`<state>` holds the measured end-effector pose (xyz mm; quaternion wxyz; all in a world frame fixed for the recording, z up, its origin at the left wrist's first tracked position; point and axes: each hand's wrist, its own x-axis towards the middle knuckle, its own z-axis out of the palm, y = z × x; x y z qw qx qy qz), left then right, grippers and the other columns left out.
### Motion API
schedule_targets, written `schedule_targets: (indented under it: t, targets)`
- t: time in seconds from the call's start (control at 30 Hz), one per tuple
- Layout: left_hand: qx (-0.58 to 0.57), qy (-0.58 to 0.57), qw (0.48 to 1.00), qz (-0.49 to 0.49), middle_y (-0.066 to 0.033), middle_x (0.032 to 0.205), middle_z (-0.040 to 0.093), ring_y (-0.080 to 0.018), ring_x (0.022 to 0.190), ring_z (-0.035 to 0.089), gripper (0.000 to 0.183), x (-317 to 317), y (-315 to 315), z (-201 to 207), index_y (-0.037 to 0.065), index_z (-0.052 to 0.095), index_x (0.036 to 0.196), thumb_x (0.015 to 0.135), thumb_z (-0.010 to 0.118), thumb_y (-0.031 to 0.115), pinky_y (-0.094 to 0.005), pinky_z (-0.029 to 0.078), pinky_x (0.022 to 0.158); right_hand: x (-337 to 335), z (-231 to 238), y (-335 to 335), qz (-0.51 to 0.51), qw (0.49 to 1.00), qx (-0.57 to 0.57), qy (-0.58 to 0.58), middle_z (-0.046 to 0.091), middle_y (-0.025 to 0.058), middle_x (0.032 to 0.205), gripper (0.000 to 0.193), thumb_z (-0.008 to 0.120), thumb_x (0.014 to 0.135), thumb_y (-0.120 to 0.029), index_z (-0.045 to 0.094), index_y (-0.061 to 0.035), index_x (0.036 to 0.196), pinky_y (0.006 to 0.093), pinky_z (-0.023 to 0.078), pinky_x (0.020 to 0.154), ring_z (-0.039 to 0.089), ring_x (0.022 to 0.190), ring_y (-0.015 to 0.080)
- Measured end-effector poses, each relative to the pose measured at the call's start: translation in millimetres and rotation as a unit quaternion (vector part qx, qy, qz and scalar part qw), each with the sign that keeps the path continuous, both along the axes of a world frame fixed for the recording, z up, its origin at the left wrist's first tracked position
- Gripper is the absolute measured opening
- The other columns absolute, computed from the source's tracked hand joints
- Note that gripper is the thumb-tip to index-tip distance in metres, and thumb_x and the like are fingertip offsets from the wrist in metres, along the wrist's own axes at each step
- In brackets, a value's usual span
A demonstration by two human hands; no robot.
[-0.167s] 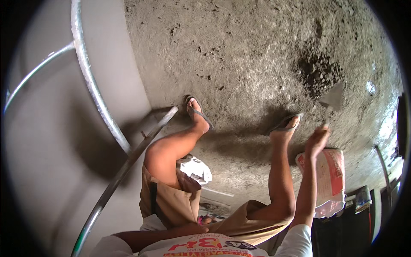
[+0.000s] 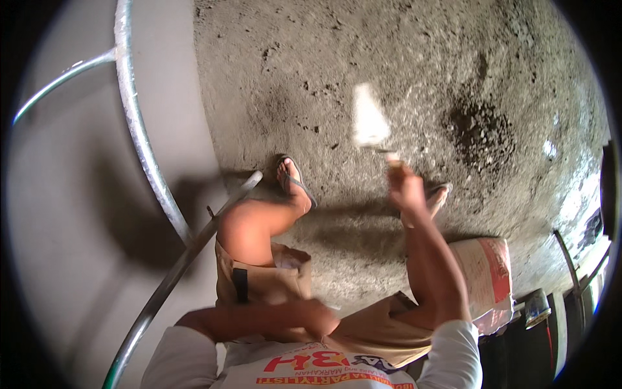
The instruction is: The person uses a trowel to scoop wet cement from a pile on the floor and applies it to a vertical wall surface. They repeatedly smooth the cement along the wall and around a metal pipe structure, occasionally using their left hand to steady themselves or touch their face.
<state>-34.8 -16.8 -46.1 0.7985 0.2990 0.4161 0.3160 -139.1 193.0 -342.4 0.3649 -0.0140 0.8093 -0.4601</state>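
Observation:
My right hand [image 2: 407, 186] is closed round the handle of a trowel [image 2: 370, 121], held out over the floor between my feet. Its blade catches the light, bright white and slightly blurred, and points away from me. My left hand [image 2: 317, 318] is close to my body, above the tan shorts; motion smears it, and its fingers cannot be made out. To the right of the trowel, a small heap of dark, crumbly material [image 2: 483, 133] lies on the rough grey floor [image 2: 311, 65].
Metal pipes [image 2: 146, 149] stand along the smooth grey wall [image 2: 58, 194] at the left, one slanting close by my left knee. A red and white sack [image 2: 486, 272] lies beside my right leg. Dark objects [image 2: 525, 350] line the lower right edge.
My right hand has swung the trowel leftward, from beside the dark heap to in front of my feet. My left hand has risen slightly from my lap. The white bundle by my left leg no longer shows.

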Motion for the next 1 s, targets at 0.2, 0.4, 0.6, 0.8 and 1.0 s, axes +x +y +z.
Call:
schedule_targets:
  t: [0.2, 0.4, 0.6, 0.8, 1.0]
  targets:
    - [-0.001, 0.392, 0.9, 0.192, -0.018, 0.101, 0.062, -0.0325, 0.079, 0.07, 0.038, -155, -31, -94, 0.008, 0.057, 0.122, 0.086, 0.06, 0.021, -0.0438, 0.057, 0.067, 47, -81, -209, 0.211, 0.974, -0.077, 0.018, 0.067, 0.0182, 0.102, 0.04, 0.05, 0.094, -0.029, 0.055, -0.0146, 0.131, 0.0488, 0.056, 0.074, 0.067, 0.08, 0.0402]
    - [-0.004, 0.502, 0.834, 0.229, -0.0182, 0.097, 0.064, -0.0308, 0.084, 0.069, 0.027, -155, -61, -150, 0.001, 0.06, 0.111, 0.086, 0.057, 0.012, -0.0424, 0.057, 0.073, -3, -63, -204, -0.009, 0.977, -0.022, -0.214, 0.064, 0.0089, 0.073, 0.033, 0.051, 0.101, -0.034, 0.063, -0.0032, 0.101, 0.0372, 0.051, 0.052, 0.057, 0.057, 0.0179]
    - [0.017, 0.59, 0.799, 0.111, -0.0138, 0.092, 0.066, -0.0232, 0.083, 0.07, 0.027, -162, -63, -172, 0.001, 0.062, 0.103, 0.081, 0.064, 0.017, -0.0334, 0.054, 0.067, -65, -52, -124, -0.253, 0.945, -0.048, -0.202, 0.054, -0.0002, 0.067, 0.028, 0.054, 0.098, -0.032, 0.057, -0.0047, 0.093, 0.026, 0.039, 0.041, 0.048, 0.053, 0.0074]
    - [-0.015, 0.554, 0.833, -0.004, -0.0082, 0.079, 0.067, -0.0196, 0.072, 0.069, 0.02, -128, -82, -178, 0.005, 0.07, 0.084, 0.075, 0.07, 0.024, -0.0369, 0.052, 0.06, 17, -50, -114, 0.032, 0.998, -0.055, -0.011, 0.062, 0.0094, 0.075, 0.027, 0.057, 0.094, -0.03, 0.059, -0.0031, 0.097, 0.0373, 0.051, 0.058, 0.062, 0.067, 0.0206]
    - [-0.026, 0.562, 0.825, -0.045, -0.0055, 0.089, 0.074, -0.0218, 0.082, 0.071, 0.018, -130, -90, -166, 0.012, 0.077, 0.088, 0.075, 0.069, 0.021, -0.0393, 0.054, 0.064, 79, -77, -98, 0.124, 0.989, -0.068, -0.052, 0.068, 0.016, 0.105, 0.035, 0.069, 0.084, -0.022, 0.064, -0.0025, 0.113, 0.0392, 0.053, 0.078, 0.068, 0.092, 0.0315]
